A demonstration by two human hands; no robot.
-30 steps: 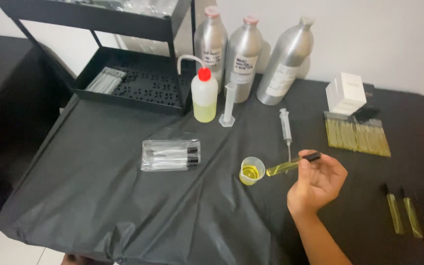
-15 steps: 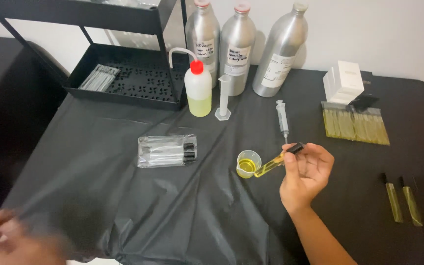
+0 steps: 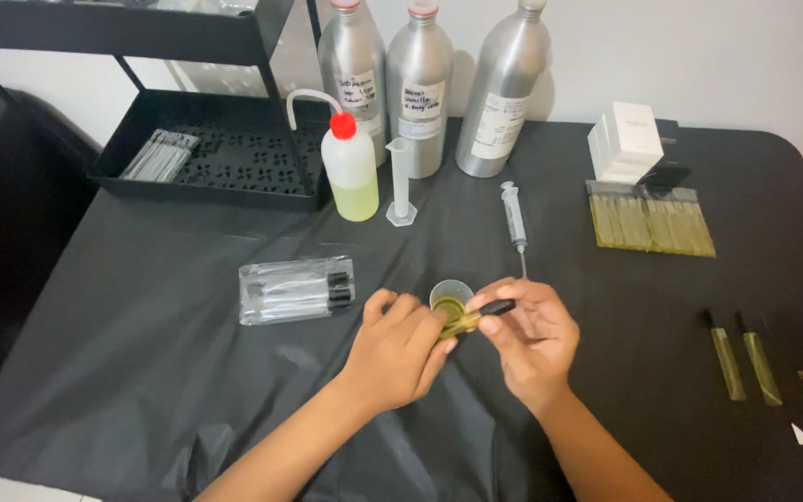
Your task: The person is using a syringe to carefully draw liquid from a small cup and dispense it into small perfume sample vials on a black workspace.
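**Q:** What does the scene look like?

**A:** Black cloth covers the surface (image 3: 141, 353), which stands against a white wall. At the back stand three tall silver metal bottles (image 3: 415, 88) with paper labels. In front of them are one squeeze wash bottle (image 3: 349, 167) with a red cap and yellow liquid, and one slim clear measuring cylinder (image 3: 401, 181). At the far left sits one black two-tier rack (image 3: 206, 177), with a bundle of clear tubes on its lower tray.

**Q:** What are the hands doing?

**A:** Both meet near the middle of the surface. The left hand (image 3: 397, 349) is closed around the lower end of one thin vial of yellow liquid (image 3: 462, 323). The right hand (image 3: 532, 339) pinches the vial's black cap (image 3: 497, 306) between thumb and fingers. The vial lies nearly level, just in front of one small plastic beaker (image 3: 450, 296) holding yellow liquid.

**Q:** What else is nearby?

**A:** One syringe (image 3: 514, 212) lies beyond the beaker, needle pointing toward the hands. To the left lies one clear bag of empty black-capped vials (image 3: 296, 290); how many it holds cannot be told. At the right rear is a stack of small white boxes (image 3: 625, 141), count unclear, behind one flat pack of yellow-filled vials (image 3: 650, 225). Two more filled vials (image 3: 743, 358) with black caps lie side by side at the right edge.
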